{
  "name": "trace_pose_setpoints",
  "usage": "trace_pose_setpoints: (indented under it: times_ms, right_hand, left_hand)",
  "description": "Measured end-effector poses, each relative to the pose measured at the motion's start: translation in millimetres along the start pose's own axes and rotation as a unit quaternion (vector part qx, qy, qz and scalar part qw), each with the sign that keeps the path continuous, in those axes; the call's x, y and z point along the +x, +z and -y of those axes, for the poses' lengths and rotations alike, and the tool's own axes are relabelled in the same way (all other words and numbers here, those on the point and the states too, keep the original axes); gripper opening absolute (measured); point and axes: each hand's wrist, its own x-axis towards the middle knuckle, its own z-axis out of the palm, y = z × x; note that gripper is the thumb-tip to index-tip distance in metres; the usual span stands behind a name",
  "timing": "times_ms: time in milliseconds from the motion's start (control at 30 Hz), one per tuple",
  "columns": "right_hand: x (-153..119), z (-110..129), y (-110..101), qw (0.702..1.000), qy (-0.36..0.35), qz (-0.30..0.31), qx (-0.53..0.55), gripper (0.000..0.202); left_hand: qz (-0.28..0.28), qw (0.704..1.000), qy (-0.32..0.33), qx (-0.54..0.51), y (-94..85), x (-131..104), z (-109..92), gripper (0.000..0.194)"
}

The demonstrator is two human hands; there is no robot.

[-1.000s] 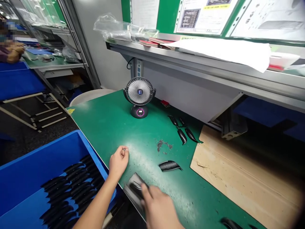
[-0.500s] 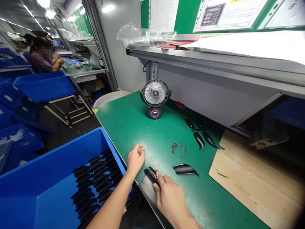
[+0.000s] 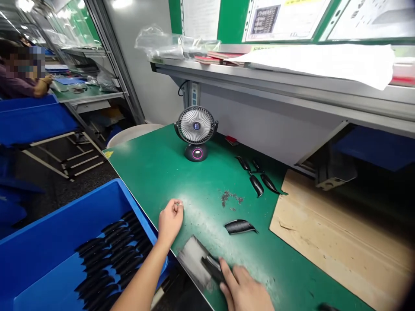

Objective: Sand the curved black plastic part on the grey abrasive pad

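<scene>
A: Pressing down at the near bench edge, right hand (image 3: 246, 289) has its index finger laid along a black ribbed part (image 3: 212, 268); other fingers loosely curled beside it, not wrapped round it. Part lies flat on a grey worn patch (image 3: 194, 259) of the green bench (image 3: 155, 168). Long axis runs diagonal, near-right to far-left, far tip pointing toward the blue bin (image 3: 65, 224).

B: Left hand?

A: Left hand (image 3: 170, 220) rests on the bench just past that patch, fingers curled in, thumb and index pinching something tiny and pale; too small to identify. Bin sits left of the bench with rows of the same black parts (image 3: 106, 259) inside.

B: Anything readable?

A: No brand legible. Next out, one more black curved part (image 3: 240, 226) lies loose mid-bench, long axis roughly left-right, pointed tip to the right. Dark debris specks (image 3: 231, 198) beyond it. Cardboard sheet (image 3: 340, 242) covers the bench on the right. Further back, a cluster of small black parts (image 3: 257, 179), well apart from both hands.

B: Farthest?

A: Small desk fan (image 3: 196, 131) facing the camera, glowing pink ring on its base, tiny display unreadable. Shelf (image 3: 292, 82) above with plastic bags (image 3: 165, 41) and white paper (image 3: 324, 62). Posted instruction sheets (image 3: 285, 19) on the green board, print too small to read. Another person (image 3: 19, 73) sits far left at a separate bench.
</scene>
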Motion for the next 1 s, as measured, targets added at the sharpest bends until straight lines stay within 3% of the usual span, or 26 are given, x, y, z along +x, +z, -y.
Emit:
trace_pose_setpoints:
  times_ms: [133,267,433,533,700,767,867,1000]
  right_hand:
    - [13,-7,-15,0.998,0.014,0.030,0.058,0.046]
    - [17,-3,-15,0.997,0.034,0.043,0.049,0.044]
    - [11,12,-5,0.997,0.060,0.019,0.040,0.051]
    - [5,23,1,0.995,0.091,0.011,0.036,0.046]
    - [31,44,2,0.986,0.099,-0.031,0.129,0.054]
    - [32,36,-2,0.979,0.110,-0.056,0.163,0.054]
    - [0,0,-7,0.951,0.197,-0.119,0.205,0.043]
    - [-50,-48,-6,0.916,0.314,-0.155,0.197,0.028]
  left_hand:
    - [0.006,1.000,0.001,0.000,0.0,0,2,0.030]
    - [0.023,0.999,0.022,-0.037,-3.0,-2,3,0.031]
    - [0.016,0.997,0.025,-0.068,-5.8,-6,2,0.033]
    - [0.011,0.997,0.020,-0.074,-4.7,-7,3,0.032]
    - [0.006,0.995,0.014,-0.101,-5.5,1,12,0.035]
    - [-0.001,0.994,0.009,-0.112,-9.1,3,13,0.036]
    - [0.009,0.995,0.016,-0.102,-13.9,-9,7,0.037]
    - [0.149,0.982,0.096,-0.061,-5.7,-49,-27,0.033]
